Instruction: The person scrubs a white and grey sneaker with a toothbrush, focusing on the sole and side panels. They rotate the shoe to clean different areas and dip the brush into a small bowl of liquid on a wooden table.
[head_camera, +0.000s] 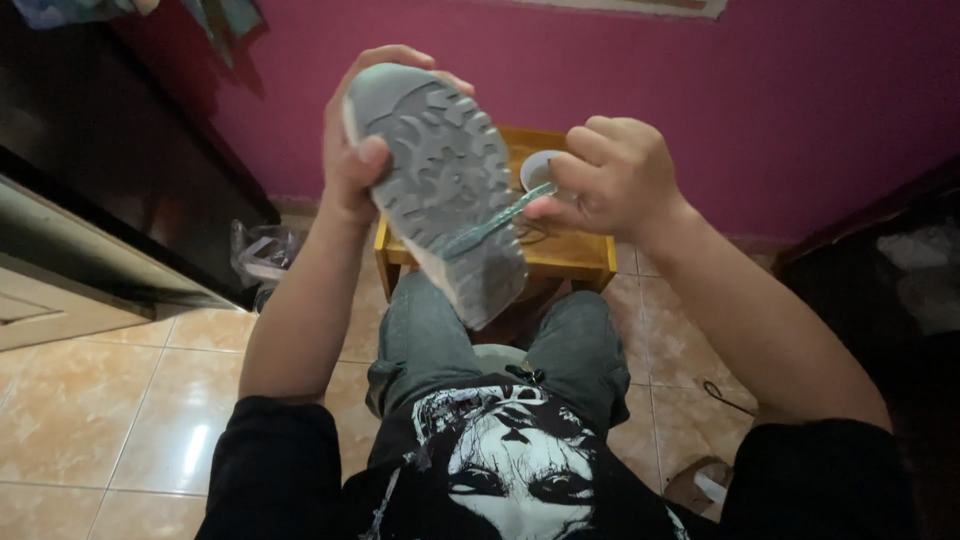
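Left hand (350, 150) fingers wrap the shoe (445, 190); right hand (610, 175) pinches a toothbrush (495, 222) on its sole. Wooden stool (560, 250) at twelve o'clock, tiled floor (120, 400), pink wall (700, 110).

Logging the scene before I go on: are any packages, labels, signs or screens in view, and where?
No signs, screens or readable labels show.
Clear plastic bag: crumpled on the floor by the dark cabinet, left of the wooden stool.
Otherwise the left hand holds a shoe, grey sole up; the right hand holds a toothbrush against it.
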